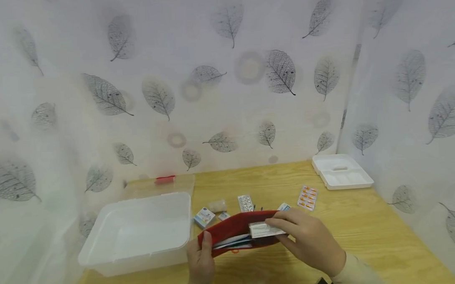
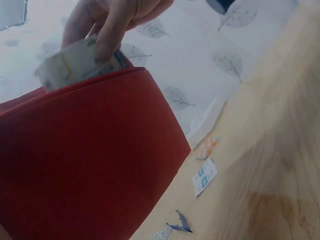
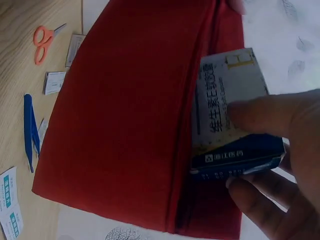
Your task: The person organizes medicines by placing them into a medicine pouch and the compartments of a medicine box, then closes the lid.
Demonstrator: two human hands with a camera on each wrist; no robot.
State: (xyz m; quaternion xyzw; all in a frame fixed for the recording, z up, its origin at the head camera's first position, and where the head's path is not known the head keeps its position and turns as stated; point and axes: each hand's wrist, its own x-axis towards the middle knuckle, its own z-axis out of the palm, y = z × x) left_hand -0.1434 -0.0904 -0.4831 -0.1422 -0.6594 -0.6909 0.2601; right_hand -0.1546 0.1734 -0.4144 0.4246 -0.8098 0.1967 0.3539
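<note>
In the head view a red zippered pouch (image 1: 230,225) is held up above the table with its mouth open. My left hand (image 1: 200,260) grips its left end, thumb over the edge. My right hand (image 1: 310,237) holds a small white and blue medicine box (image 3: 230,85) by its sides, thumb on its printed face. Partly inside the pouch mouth, the box shows its lower part hidden by the red fabric in the right wrist view. White and dark flat items (image 1: 232,242) lie inside the pouch at the left; their kind is unclear.
A white plastic bin (image 1: 137,262) stands left; a white divided tray (image 1: 343,182) sits back right. Behind the pouch are an orange capsule blister pack (image 1: 307,197), a silver blister pack (image 1: 245,203), a small box (image 1: 204,218), blue tweezers (image 3: 29,130), orange scissors (image 3: 43,42) and sachets (image 3: 11,202).
</note>
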